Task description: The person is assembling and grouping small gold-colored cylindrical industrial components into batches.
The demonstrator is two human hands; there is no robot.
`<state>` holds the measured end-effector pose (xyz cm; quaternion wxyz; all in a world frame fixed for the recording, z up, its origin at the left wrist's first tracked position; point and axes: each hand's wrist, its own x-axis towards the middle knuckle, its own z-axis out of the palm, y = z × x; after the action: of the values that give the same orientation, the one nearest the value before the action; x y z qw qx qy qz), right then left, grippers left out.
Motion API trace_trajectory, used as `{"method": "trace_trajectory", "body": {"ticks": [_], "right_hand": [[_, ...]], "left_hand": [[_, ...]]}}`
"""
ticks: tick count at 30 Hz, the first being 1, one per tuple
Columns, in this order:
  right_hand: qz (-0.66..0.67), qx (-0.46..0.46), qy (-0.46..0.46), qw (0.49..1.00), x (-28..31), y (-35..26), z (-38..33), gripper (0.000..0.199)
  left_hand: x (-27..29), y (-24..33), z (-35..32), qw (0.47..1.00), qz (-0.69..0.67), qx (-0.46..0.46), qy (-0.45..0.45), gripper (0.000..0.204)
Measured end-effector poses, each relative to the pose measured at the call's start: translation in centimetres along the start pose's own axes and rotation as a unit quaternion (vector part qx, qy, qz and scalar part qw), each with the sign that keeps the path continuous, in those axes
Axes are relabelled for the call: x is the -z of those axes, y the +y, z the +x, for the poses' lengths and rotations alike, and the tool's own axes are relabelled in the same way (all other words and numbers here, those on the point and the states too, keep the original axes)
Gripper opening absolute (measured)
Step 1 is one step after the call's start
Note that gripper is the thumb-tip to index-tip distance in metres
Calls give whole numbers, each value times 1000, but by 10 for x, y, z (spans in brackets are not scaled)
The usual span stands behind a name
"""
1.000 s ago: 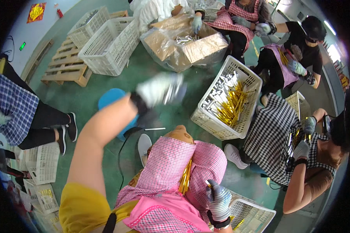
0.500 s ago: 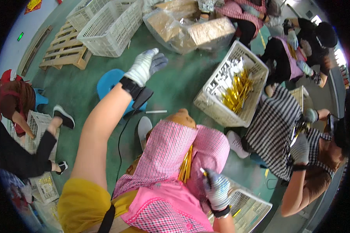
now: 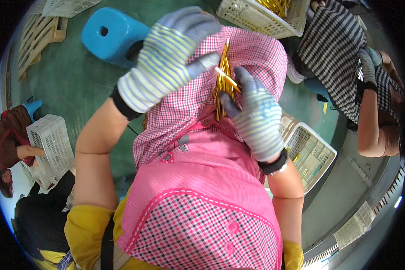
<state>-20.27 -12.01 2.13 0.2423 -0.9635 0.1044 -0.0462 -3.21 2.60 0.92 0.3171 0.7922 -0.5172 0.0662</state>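
My left hand (image 3: 173, 56), in a striped glove with grey fingers, hangs over the lap. Its fingers are stretched out with nothing in them. In the matching glove, my right hand (image 3: 258, 114) pinches a thin gold stick (image 3: 229, 81) with a white end between thumb and fingers. The white end points up and left, toward my left thumb. Several more shiny gold sticks (image 3: 220, 96) lie bunched in the fold of the pink checked apron (image 3: 184, 103) between my thighs, partly behind the held one.
Left of my knees stands a blue stool (image 3: 110, 36). A white crate of gold pieces (image 3: 274, 20) sits ahead, and another white crate (image 3: 312, 155) is by my right arm. A co-worker in a striped apron (image 3: 333, 58) sits at right; another person (image 3: 15, 148) bends over a crate at left.
My left hand has come back from far ahead to above the lap. My right hand has moved forward over the gold sticks. The view has tilted down toward the lap.
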Motion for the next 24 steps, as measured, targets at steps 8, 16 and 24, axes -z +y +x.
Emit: {"method": "trace_trajectory", "body": {"ticks": [8,16,24], "right_hand": [[-67,-111,-97,987,-46,0,5,68],[-92,-114,-161,976,-49,-2,14,63],[232,-163,-156,946,-83,39,9,71]], "left_hand": [[9,5,20,985,132,-54,-99,42],[38,6,60,931,216,-93,-279,34],[26,-23,52,976,103,-82,-174,23]]}}
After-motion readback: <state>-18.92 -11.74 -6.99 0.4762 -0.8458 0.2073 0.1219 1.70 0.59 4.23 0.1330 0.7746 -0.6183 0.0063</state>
